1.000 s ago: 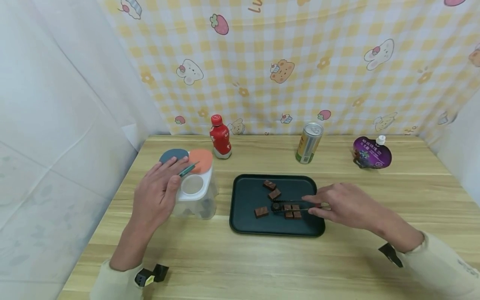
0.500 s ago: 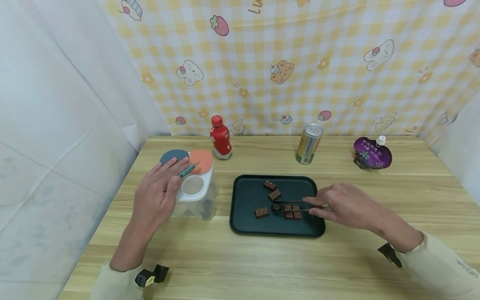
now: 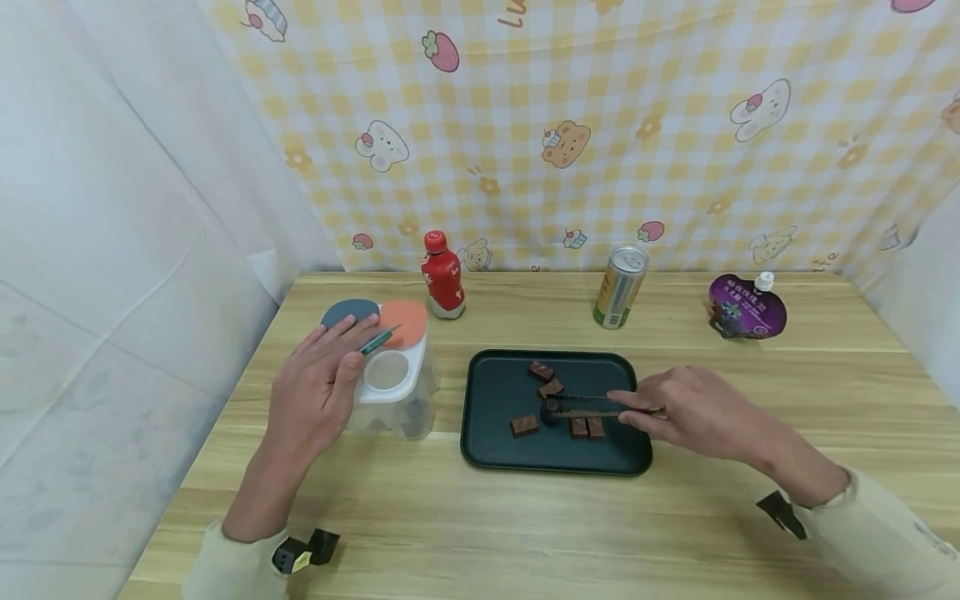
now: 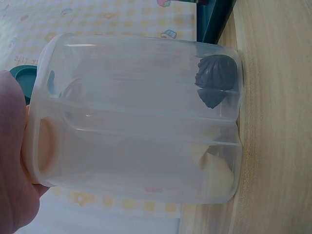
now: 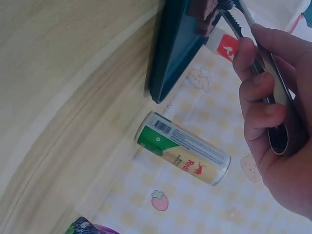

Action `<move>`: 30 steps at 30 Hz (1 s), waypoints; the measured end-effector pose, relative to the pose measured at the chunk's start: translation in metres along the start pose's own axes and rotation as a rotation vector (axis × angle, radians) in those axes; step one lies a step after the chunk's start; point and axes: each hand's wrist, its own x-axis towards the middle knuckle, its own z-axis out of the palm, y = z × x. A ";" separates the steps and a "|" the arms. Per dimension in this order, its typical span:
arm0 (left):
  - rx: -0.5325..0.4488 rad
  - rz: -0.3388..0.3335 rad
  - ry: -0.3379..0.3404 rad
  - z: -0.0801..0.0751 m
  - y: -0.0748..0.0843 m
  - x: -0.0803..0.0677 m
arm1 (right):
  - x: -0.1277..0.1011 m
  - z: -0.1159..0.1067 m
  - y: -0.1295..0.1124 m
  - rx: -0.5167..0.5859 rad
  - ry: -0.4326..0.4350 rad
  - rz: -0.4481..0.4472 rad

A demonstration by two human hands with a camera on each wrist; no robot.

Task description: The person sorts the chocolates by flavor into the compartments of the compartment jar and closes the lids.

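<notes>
The right hand (image 3: 693,410) pinches metal tongs (image 3: 592,406) over the dark tray (image 3: 495,442), tips on a round chocolate (image 3: 552,408). The left hand (image 3: 315,392) rests relaxed on the clear container (image 3: 390,400); only its wrist view shows a dark piece (image 4: 214,80) inside
</notes>
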 end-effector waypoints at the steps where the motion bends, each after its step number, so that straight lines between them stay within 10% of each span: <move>1: 0.000 -0.001 0.000 0.000 0.000 0.000 | 0.000 0.000 0.000 0.004 0.021 -0.008; 30: -0.007 -0.012 0.003 0.000 0.001 0.000 | 0.098 0.002 -0.052 0.279 0.315 -0.199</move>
